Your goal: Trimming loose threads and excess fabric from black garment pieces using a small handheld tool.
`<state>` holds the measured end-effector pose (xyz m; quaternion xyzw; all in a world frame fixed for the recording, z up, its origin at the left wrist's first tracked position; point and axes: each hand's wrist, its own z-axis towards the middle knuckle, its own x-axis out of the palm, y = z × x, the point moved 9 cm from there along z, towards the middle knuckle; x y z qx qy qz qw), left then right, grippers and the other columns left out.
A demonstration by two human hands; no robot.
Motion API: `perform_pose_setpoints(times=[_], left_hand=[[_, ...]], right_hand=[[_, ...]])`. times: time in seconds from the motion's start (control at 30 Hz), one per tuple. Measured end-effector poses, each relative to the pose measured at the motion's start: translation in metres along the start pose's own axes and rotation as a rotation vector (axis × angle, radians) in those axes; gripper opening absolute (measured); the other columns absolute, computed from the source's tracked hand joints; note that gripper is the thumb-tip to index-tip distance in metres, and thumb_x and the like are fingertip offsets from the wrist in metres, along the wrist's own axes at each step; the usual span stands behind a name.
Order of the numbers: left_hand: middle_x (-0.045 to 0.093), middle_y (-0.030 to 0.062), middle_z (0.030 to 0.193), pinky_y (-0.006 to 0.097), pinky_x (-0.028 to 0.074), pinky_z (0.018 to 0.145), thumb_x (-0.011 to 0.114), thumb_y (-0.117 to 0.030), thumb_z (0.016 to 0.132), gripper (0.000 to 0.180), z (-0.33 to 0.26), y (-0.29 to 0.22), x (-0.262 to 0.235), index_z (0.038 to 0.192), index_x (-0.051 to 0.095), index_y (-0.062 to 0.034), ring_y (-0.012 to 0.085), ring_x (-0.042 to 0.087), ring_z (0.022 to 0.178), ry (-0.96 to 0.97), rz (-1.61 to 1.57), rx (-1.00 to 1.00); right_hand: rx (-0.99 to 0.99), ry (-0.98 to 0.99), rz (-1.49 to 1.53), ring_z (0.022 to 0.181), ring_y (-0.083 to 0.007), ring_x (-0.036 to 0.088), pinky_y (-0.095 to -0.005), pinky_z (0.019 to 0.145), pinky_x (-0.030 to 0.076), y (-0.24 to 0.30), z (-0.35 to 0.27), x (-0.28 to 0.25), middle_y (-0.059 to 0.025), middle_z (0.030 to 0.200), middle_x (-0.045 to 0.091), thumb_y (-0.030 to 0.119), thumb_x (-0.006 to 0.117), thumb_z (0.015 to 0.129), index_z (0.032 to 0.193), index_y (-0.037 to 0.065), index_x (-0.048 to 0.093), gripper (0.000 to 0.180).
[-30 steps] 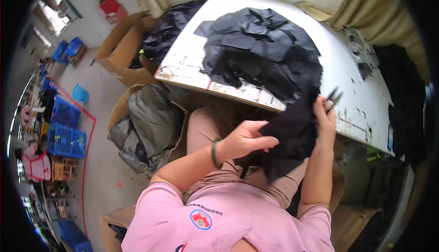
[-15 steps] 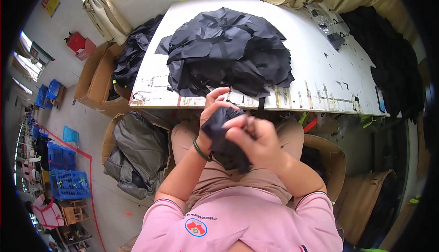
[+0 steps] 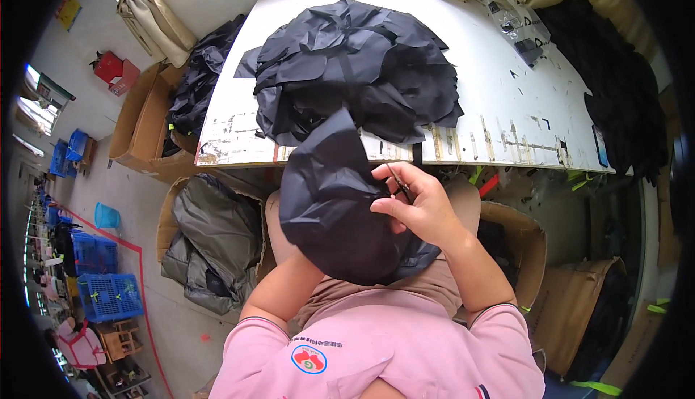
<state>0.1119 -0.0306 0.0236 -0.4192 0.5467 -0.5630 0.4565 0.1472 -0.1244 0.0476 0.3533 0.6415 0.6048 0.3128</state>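
A piece of black fabric (image 3: 329,189) is spread upright above my lap, its upper corner overlapping the table edge. My left forearm (image 3: 282,287) runs behind it, and the fabric covers that hand and its fingers. On the right side of the fabric, my right hand (image 3: 427,211) is closed around small dark thread snips (image 3: 400,183). Its thumb and fingertips sit right by the fabric's edge. A large heap of similar black fabric pieces (image 3: 355,59) lies on the white table (image 3: 492,88) beyond my hands.
Left of my legs stands a carton of grey-green fabric (image 3: 217,232); another cardboard box (image 3: 141,117) with black fabric stands behind it. More black fabric (image 3: 615,95) hangs over the table's right end, near a clear plastic bag (image 3: 515,26). An open carton (image 3: 532,254) is beside my right leg.
The black fabric, bunched between both hands earlier, is now opened out and raised, hiding my left hand. My right hand has shifted slightly right, and the snips in it now show clearly.
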Motion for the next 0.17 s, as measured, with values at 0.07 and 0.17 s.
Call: perform_pose_setpoints(times=[0.07, 0.17], left_hand=[[0.046, 0.0088, 0.134, 0.038, 0.037, 0.103, 0.057, -0.031, 0.093, 0.054, -0.001, 0.021, -0.022, 0.136, 0.040, -0.0039, 0.0224, 0.046, 0.120, -0.083, -0.194, -0.028], [0.036, 0.0097, 0.148, 0.041, 0.030, 0.112, 0.049, -0.065, 0.087, 0.087, -0.009, 0.035, -0.027, 0.147, 0.025, -0.0078, 0.0277, 0.037, 0.134, 0.055, -1.141, 0.051]], right_hand=[[-0.124, -0.123, -0.080, 0.066, -0.0031, 0.036, -0.0171, 0.061, 0.035, 0.005, 0.000, -0.016, 0.0060, 0.080, 0.046, 0.008, 0.076, 0.076, 0.113, 0.005, 0.061, 0.040], [-0.148, -0.272, -0.123, 0.069, -0.0042, 0.039, -0.0177, 0.060, 0.036, 0.000, -0.003, -0.038, 0.0055, 0.080, 0.047, 0.011, 0.078, 0.075, 0.113, 0.006, 0.061, 0.043]])
